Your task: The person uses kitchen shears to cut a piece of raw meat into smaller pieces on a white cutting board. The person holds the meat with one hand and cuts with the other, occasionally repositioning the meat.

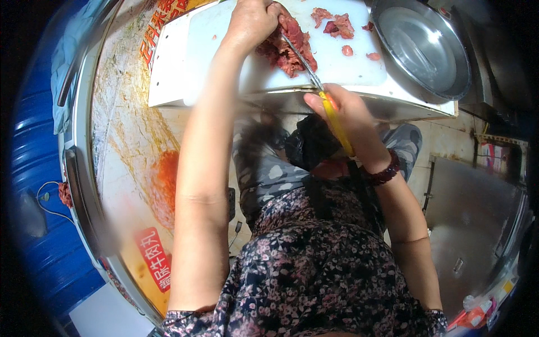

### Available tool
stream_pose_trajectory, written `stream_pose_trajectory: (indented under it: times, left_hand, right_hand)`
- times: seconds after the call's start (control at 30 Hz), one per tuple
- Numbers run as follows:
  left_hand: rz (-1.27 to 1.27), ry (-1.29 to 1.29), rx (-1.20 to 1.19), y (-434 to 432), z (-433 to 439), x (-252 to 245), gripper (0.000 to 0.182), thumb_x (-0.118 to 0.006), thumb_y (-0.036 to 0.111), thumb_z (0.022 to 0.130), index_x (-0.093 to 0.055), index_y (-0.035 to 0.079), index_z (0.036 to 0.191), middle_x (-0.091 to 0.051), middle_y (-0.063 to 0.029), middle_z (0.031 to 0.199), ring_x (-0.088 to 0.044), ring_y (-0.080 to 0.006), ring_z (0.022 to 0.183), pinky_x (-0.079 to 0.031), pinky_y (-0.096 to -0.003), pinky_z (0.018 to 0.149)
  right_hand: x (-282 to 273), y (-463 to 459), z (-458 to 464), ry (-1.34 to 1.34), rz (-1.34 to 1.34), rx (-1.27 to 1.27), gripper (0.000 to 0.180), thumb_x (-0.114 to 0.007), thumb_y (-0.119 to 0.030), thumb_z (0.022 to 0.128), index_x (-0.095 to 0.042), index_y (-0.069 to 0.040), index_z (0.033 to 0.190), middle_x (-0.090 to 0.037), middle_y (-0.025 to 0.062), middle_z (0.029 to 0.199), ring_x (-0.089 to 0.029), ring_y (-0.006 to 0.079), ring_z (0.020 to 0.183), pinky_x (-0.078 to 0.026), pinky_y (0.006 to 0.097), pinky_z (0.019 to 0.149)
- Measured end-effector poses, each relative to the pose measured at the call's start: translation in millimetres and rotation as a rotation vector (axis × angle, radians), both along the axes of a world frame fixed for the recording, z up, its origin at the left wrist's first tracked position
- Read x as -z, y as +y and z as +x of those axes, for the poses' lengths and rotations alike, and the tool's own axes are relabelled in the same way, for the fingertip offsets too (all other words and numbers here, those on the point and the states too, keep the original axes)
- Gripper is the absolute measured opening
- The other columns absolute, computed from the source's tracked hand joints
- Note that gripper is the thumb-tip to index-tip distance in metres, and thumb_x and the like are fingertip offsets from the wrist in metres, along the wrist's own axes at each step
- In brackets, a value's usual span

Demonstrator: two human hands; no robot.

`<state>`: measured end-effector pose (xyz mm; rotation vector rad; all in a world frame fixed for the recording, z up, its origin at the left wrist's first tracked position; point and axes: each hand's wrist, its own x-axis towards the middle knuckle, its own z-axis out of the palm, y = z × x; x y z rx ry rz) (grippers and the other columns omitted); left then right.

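Note:
A large piece of raw red meat (294, 42) lies on a white cutting board (214, 54) near the top of the view. Its upper left edge is gripped by my left hand (254, 21). My right hand (347, 111) holds scissors with yellow and orange handles (337, 124). Their metal blades point up and left and touch the meat; how far apart they are I cannot tell. Smaller meat scraps (343, 26) lie to the right on the board, with small pinkish bits (347, 50) below them.
A round metal basin (421, 46), which seems to hold clear liquid, stands right of the board. Below the white worktop's edge (446, 107), a black plastic bag (311, 141) is between my legs. A glass-like panel bearing writing runs along the left. A metal cabinet (467, 210) is at the right.

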<state>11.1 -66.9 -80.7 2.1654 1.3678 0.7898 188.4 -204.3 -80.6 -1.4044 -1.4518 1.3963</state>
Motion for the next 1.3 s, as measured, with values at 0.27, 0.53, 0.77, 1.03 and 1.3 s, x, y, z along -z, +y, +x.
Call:
stream_pose_trajectory:
  times: [0.27,0.53,0.77,1.03,1.3]
  left_hand:
    - [-0.317,-0.047,-0.265,-7.7,0.0,-22.9,0.025,-0.053,0.017,0.092,-0.066,-0.004,0.084,-0.064,-0.0174,0.069,-0.065,-0.0272,0.060,-0.052,-0.0388,0.058]
    - [-0.419,-0.119,-0.274,-11.1,-1.9,-30.9,0.025,-0.054,0.017,0.092,-0.066,-0.005,0.087,-0.064,-0.0164,0.068,-0.065,-0.0252,0.060,-0.053,-0.0386,0.059]
    - [-0.220,-0.009,-0.172,1.0,-5.7,-7.4,0.024,-0.055,0.016,0.091,-0.067,-0.005,0.090,-0.068,-0.0216,0.088,-0.067,-0.0329,0.086,-0.051,-0.0402,0.082]
    - [-0.068,-0.221,-0.079,-3.3,-14.3,11.5,0.022,-0.056,0.017,0.093,-0.067,-0.003,0.095,-0.066,-0.0156,0.086,-0.065,-0.0284,0.083,-0.050,-0.0372,0.079]
    - [0.112,-0.173,-0.349,-3.0,-33.7,5.2,0.023,-0.072,0.026,0.085,-0.071,0.004,0.093,-0.067,-0.0149,0.098,-0.063,-0.0266,0.089,-0.049,-0.0354,0.082]
  right_hand:
    - [25.1,3.9,-36.1,-0.290,0.444,0.205,0.038,-0.074,-0.028,0.088,-0.059,0.004,0.101,-0.057,0.0163,0.069,-0.056,0.0265,0.060,-0.045,0.0370,0.054]
    - [34.9,6.1,-39.7,-0.165,0.394,0.226,0.035,-0.073,-0.028,0.088,-0.055,0.002,0.091,-0.062,0.0206,0.071,-0.064,0.0386,0.069,-0.049,0.0434,0.058]
    - [19.4,5.6,-29.8,-0.239,0.276,0.191,0.040,-0.068,-0.036,0.091,-0.055,0.002,0.093,-0.063,0.0218,0.076,-0.063,0.0421,0.073,-0.048,0.0480,0.064]
    - [23.4,5.3,-42.9,-0.370,0.378,0.222,0.041,-0.069,-0.037,0.090,-0.055,0.001,0.097,-0.062,0.0219,0.080,-0.064,0.0421,0.074,-0.051,0.0485,0.063]
    - [20.6,1.4,-37.9,-0.551,0.563,0.265,0.042,-0.071,-0.038,0.088,-0.055,-0.001,0.100,-0.061,0.0191,0.080,-0.065,0.0393,0.071,-0.052,0.0474,0.061]
